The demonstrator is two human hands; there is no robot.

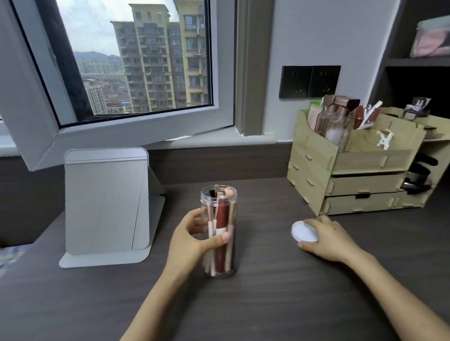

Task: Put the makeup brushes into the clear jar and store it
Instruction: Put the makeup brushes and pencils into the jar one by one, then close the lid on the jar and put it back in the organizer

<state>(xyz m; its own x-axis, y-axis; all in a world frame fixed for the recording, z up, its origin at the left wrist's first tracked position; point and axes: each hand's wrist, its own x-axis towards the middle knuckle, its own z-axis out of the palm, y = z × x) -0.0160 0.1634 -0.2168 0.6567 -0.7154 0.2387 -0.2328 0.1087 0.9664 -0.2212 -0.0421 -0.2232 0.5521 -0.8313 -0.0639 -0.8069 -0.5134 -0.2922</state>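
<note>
A dark wood-grain desk (276, 297) carries a pale wooden drawer organiser (347, 170) at its far right corner and a grey folding mirror (104, 204) toward its left edge. Mid-desk stands an upright, lidless clear plastic jar (222, 258) of pink-handled makeup brushes (222, 222), the left hand (193, 238) wrapped around it. Right of it, the right hand (330, 238) grips a round white lid (304, 231) near the organiser

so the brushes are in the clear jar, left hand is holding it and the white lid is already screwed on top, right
Not quite. The lid is not on the clear jar; the right hand holds it on the desk, apart from the jar. The jar's mouth is open. The brushes are inside and the left hand holds the jar, as the head view shows.
</note>
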